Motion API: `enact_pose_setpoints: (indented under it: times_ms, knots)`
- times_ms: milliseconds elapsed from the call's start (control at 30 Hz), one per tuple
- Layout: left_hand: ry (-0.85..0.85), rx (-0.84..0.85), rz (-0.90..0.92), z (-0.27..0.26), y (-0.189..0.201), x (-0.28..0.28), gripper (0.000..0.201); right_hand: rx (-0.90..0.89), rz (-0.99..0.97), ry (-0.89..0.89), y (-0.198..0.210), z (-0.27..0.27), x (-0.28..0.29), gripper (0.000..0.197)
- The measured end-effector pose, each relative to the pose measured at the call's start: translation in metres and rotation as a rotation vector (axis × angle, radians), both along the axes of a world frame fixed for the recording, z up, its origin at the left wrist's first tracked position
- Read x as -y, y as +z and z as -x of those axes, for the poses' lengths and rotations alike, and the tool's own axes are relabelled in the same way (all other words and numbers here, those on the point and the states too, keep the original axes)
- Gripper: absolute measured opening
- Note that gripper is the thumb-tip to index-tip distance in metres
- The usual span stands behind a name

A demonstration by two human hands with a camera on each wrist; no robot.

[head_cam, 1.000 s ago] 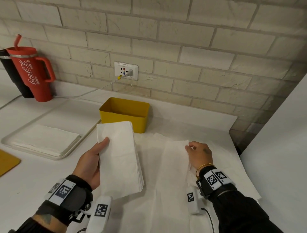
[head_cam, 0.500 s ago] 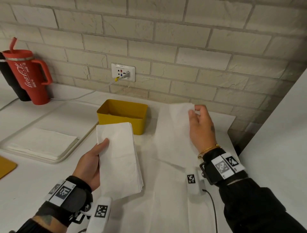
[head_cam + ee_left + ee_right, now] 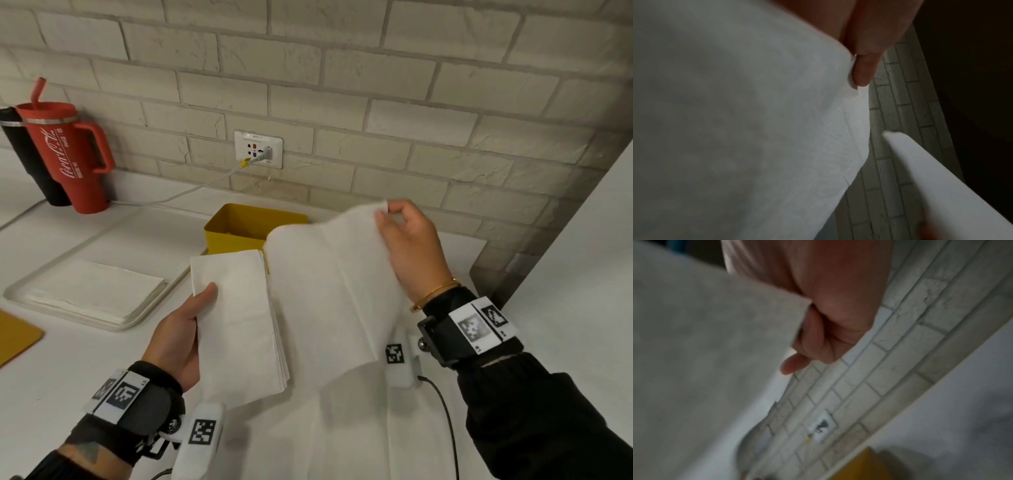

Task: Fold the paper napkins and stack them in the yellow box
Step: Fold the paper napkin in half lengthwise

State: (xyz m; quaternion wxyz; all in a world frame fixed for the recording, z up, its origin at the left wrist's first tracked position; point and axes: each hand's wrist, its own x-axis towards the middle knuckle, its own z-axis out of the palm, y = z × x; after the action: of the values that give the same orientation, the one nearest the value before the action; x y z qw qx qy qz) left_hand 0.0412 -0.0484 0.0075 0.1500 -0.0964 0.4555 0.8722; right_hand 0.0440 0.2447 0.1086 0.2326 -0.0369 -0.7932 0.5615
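Left hand clamping folded white paper napkin stack mid-frame – kept ready for square yellow plastic box; right hand pinching loose white paper napkin corner, lifted for folding

Head view looks down over the counter; both wrist views, close up, share its brick wall.

Box behind napkin stack, tray left, mug far left by wall

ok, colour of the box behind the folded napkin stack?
Yellow. The box shows best in the head view, partly hidden by the napkin that the right hand lifts.
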Motion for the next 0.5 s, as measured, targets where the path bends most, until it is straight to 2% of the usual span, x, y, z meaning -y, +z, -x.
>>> enact_pose_setpoints:
  times_ms: [100,233,333,433,500]
  knots:
    - [0.022,0.005,0.006,-0.003,-0.001,0.004,0.037,0.224,-0.227,-0.067,-0.041,0.004,-0.028,0.015]
    - [0.031,0.028,0.037,-0.006,-0.004,0.006,0.037,0.429,-0.331,-0.139,-0.079,-0.006,-0.055,0.026]
    - [0.032,0.04,0.042,-0.006,-0.005,0.005,0.037,0.532,-0.233,-0.145,-0.095,-0.016,-0.067,0.041]
    - [0.023,0.045,0.038,-0.007,-0.004,0.001,0.035,0.663,-0.054,-0.016,-0.107,-0.027,-0.083,0.061]
    - [0.014,0.041,0.04,-0.007,-0.004,-0.002,0.036,0.728,-0.046,0.047,-0.109,-0.035,-0.09,0.06]
